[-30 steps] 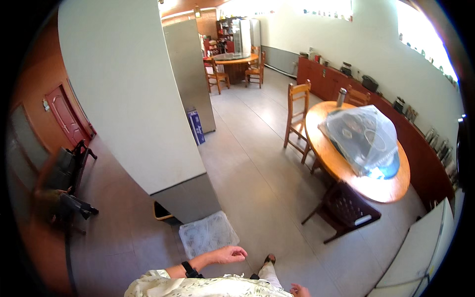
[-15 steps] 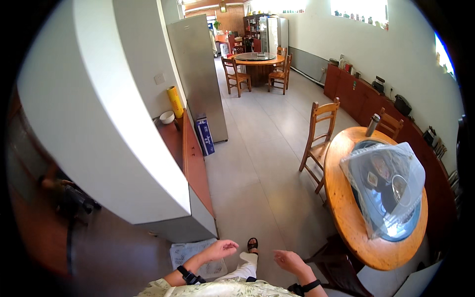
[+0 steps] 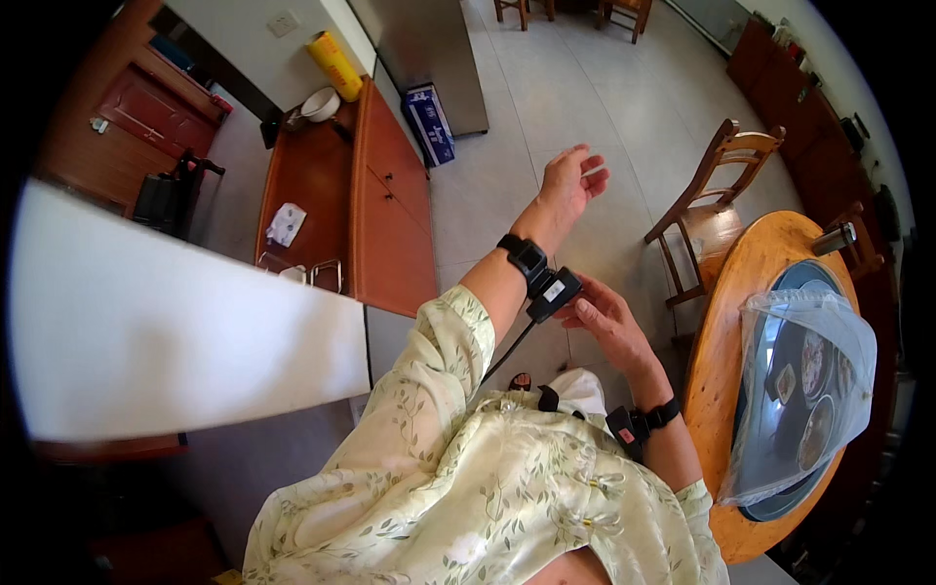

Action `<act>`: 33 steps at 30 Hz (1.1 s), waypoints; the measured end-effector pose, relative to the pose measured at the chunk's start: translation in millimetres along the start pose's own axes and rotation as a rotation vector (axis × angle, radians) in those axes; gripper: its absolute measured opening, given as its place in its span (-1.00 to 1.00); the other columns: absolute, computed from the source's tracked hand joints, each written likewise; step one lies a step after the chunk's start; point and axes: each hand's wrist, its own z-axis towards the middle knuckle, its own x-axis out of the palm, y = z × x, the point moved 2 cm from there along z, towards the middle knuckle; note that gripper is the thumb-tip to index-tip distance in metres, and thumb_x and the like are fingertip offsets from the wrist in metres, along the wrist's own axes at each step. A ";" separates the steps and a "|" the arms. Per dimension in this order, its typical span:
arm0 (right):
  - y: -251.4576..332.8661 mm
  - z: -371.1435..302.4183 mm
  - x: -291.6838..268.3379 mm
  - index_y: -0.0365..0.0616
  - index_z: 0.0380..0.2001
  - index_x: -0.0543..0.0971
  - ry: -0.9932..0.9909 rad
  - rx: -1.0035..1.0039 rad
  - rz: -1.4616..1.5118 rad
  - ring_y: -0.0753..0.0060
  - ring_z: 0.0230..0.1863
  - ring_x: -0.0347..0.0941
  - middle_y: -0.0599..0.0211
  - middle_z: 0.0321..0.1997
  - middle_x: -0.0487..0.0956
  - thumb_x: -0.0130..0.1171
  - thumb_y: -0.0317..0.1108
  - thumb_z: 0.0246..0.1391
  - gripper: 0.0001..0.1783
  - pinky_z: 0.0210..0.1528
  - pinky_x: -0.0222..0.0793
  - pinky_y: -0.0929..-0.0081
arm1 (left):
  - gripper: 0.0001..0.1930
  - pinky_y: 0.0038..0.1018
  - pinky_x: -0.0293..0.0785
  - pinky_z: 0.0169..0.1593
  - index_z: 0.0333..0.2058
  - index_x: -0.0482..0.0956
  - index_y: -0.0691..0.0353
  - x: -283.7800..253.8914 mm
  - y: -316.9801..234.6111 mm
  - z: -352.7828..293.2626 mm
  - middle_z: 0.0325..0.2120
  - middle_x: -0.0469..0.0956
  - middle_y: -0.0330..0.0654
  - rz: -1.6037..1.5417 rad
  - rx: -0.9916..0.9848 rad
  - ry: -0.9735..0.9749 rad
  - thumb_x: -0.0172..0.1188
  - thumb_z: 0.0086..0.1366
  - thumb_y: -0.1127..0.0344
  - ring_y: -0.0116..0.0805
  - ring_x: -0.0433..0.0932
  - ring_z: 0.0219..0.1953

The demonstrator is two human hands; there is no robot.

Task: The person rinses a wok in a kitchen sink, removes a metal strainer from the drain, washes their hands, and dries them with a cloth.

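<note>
My left hand [image 3: 567, 190] is raised in front of me, empty, its fingers apart and loosely bent. A black strap circles the left wrist and carries a small black box-shaped device [image 3: 554, 294] with a cable running down from it. My right hand [image 3: 609, 322] grips the end of this device between thumb and fingers; some fingertips are hidden behind it. A second strapped device [image 3: 634, 427] sits on my right wrist.
To my right stands a round wooden table [image 3: 729, 341] with covered dishes under a mesh food cover [image 3: 804, 385], beside a wooden chair [image 3: 717, 224]. On the left are a white pillar [image 3: 175, 322] and a red-brown cabinet [image 3: 390, 214]. A blue box [image 3: 429, 127] leans beyond the cabinet.
Both hands have come up and together; the right has taken hold of the device on the left wrist. The view has tilted down and turned, bringing more of the cabinet top into sight.
</note>
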 end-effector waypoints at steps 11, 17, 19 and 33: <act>94.5 229.1 -153.5 -0.07 0.03 0.38 0.188 0.152 0.539 0.49 -0.11 0.45 0.43 -0.14 0.51 0.20 -0.02 0.09 -0.47 -0.01 0.40 0.34 | -0.72 -0.34 0.47 -0.31 -0.04 0.36 0.13 44.0 -29.1 286.2 -0.26 0.49 -0.14 0.184 0.042 -0.221 0.01 0.25 0.35 -0.24 0.50 -0.33; 138.0 348.7 -216.8 -0.15 -0.25 0.49 0.158 0.416 0.548 0.37 -0.39 0.52 0.35 -0.34 0.54 0.29 -0.27 0.03 -0.72 -0.29 0.50 0.41 | -0.76 -0.48 0.47 -0.38 -0.08 0.40 0.18 63.5 -91.5 391.4 -0.33 0.53 -0.18 0.360 0.151 -0.230 -0.01 0.28 0.33 -0.36 0.53 -0.42; 143.3 392.3 -233.9 -0.16 -0.26 0.49 0.162 0.441 0.518 0.35 -0.36 0.51 0.32 -0.35 0.54 0.27 -0.25 0.05 -0.73 -0.22 0.48 0.35 | -0.77 -0.49 0.47 -0.40 -0.11 0.43 0.18 57.8 -110.8 428.7 -0.38 0.54 -0.21 0.500 0.195 -0.295 0.00 0.26 0.33 -0.40 0.53 -0.45; 251.7 728.0 -359.5 -0.23 -0.26 0.48 0.183 0.365 0.460 0.30 -0.33 0.47 0.24 -0.36 0.53 0.18 -0.25 0.12 -0.74 -0.21 0.42 0.33 | -0.67 -0.40 0.45 -0.23 -0.15 0.49 0.18 128.1 -282.9 711.2 -0.33 0.50 -0.23 2.174 1.133 0.118 0.09 0.03 0.43 -0.28 0.46 -0.19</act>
